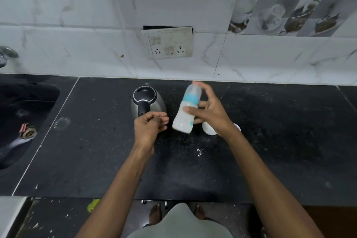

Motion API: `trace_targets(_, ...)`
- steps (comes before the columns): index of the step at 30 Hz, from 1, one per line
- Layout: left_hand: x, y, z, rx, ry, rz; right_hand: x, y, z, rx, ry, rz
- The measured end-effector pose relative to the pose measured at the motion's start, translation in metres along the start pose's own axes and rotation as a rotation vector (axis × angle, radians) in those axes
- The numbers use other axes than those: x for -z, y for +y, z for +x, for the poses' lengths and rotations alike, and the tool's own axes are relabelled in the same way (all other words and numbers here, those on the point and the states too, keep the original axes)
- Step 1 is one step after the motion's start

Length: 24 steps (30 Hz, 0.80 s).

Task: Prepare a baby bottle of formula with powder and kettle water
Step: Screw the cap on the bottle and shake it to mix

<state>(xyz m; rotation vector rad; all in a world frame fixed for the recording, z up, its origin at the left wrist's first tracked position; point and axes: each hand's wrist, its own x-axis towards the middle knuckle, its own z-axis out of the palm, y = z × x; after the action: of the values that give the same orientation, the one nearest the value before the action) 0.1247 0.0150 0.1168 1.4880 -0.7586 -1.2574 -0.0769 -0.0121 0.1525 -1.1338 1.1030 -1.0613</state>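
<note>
My right hand (pixel 209 111) grips a baby bottle (pixel 186 110) above the black counter (pixel 193 170). The bottle is tilted, holds white liquid, and has a teal collar and a clear cap; it looks blurred. My left hand (pixel 149 126) hovers just left of the bottle with fingers loosely curled and nothing in it. Behind that hand stands a steel kettle (pixel 146 102) with a black lid and handle, lid closed. A white container (pixel 208 128) and a white lid (pixel 237 126) sit partly hidden under my right wrist.
A dark sink (pixel 23 121) with a drain lies at the left, a tap (pixel 5 55) above it. A wall socket plate (pixel 169 43) is on the tiled wall behind the kettle. Spilled white powder (pixel 199 152) dots the counter near the front.
</note>
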Motion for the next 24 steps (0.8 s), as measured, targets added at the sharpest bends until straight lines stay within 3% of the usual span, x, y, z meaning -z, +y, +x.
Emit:
trace_targets(1, 0.0, 0.0, 0.0, 0.006, -0.006, 0.003, -0.002, 0.003, -0.002, 0.011, -0.016, -0.047)
trace_targets(4, 0.0, -0.001, 0.0, 0.007, -0.005, -0.006, 0.001, 0.01, -0.001, -0.02, 0.144, 0.135)
trace_targets(8, 0.001, -0.001, -0.002, 0.004, -0.009, 0.012, 0.001, 0.014, -0.001, -0.017, 0.095, 0.006)
trace_targets(10, 0.0, -0.001, 0.0, 0.005, -0.01, 0.005, 0.006, 0.014, 0.0, -0.017, 0.198, 0.14)
trace_targets(14, -0.003, -0.001, -0.003, 0.005, -0.014, 0.021, 0.005, 0.014, -0.001, -0.038, 0.048, -0.005)
trace_targets(17, -0.003, -0.002, -0.002, 0.01, -0.011, 0.013, 0.007, 0.021, -0.001, -0.052, 0.131, 0.107)
trace_targets(20, -0.002, -0.002, -0.002, 0.009, 0.001, 0.018, 0.005, 0.023, -0.002, -0.062, 0.047, 0.015)
trace_targets(22, 0.0, -0.002, -0.002, 0.014, 0.01, 0.002, 0.007, 0.027, -0.001, -0.064, 0.149, 0.124)
trace_targets(24, 0.002, -0.003, -0.002, 0.012, 0.021, -0.007, 0.008, 0.027, -0.001, -0.101, 0.147, 0.215)
